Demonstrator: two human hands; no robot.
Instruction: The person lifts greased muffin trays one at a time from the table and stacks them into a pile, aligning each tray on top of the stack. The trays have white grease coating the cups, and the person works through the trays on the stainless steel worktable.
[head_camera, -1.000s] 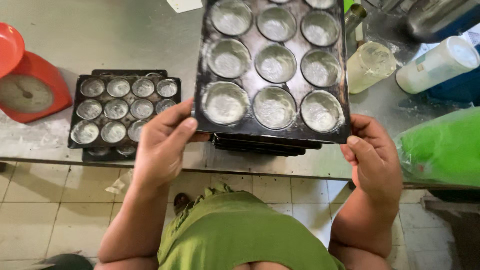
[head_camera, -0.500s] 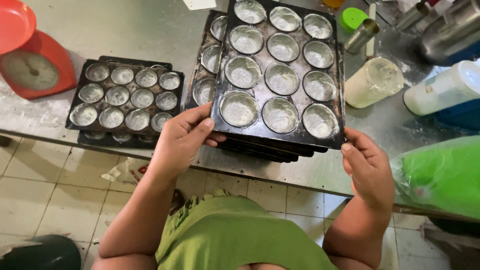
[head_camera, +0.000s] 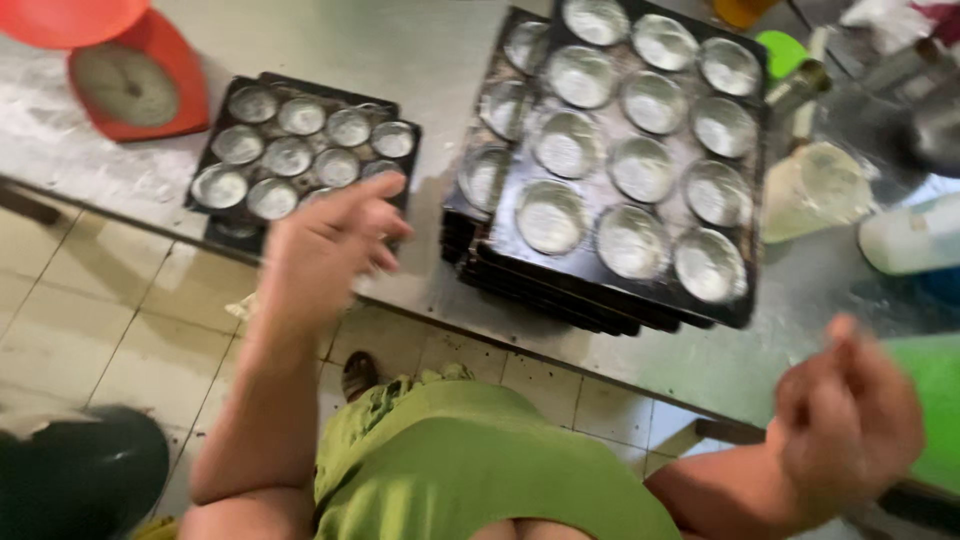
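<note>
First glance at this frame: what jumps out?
The stack of black muffin trays at the counter's front edge, the top one filled with round metal cups. Both hands are off it: the left hand hangs open in front of a smaller dark tray of cups, the right hand is blurred low at the right. An orange-red kitchen scale sits at far left.

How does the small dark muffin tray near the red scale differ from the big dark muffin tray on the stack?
The small dark muffin tray lies low on the steel table, close to the left hand; the big dark muffin tray tops a stack of trays, skewed over it. The big tray's cups look wider. Both are dark, with empty, silvery round cups, and neither hand touches them.
</note>
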